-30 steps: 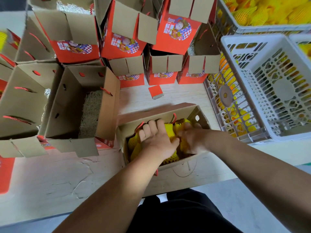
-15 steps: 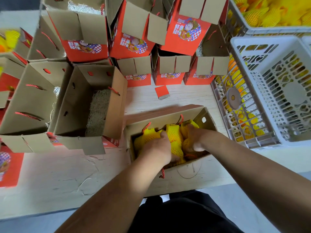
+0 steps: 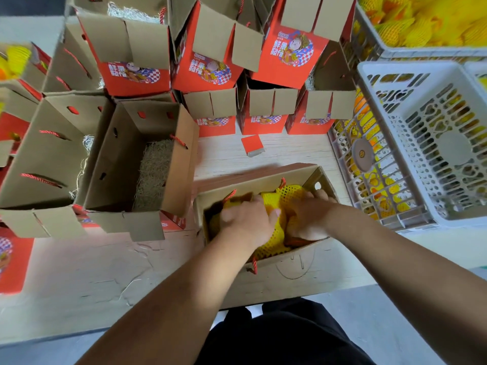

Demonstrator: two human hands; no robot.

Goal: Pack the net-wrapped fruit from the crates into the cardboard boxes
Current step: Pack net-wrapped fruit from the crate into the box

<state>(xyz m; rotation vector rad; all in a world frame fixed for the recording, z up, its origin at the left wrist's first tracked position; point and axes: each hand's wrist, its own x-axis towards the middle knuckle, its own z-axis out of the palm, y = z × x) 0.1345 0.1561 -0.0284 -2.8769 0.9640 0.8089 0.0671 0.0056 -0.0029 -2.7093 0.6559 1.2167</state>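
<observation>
Pressing both palms, left hand and right hand, flat on netted fruit inside the nearest box, gripping nothing, I risk bruising them.

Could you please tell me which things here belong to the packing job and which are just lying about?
In the job:
- open box being filled
- net-wrapped fruit inside it
- left hand and right hand, pressing on the fruit
- straw-lined box, not yet filled
- full crate

Lying about:
- small red card piece
- loose straw strands on the table
</observation>
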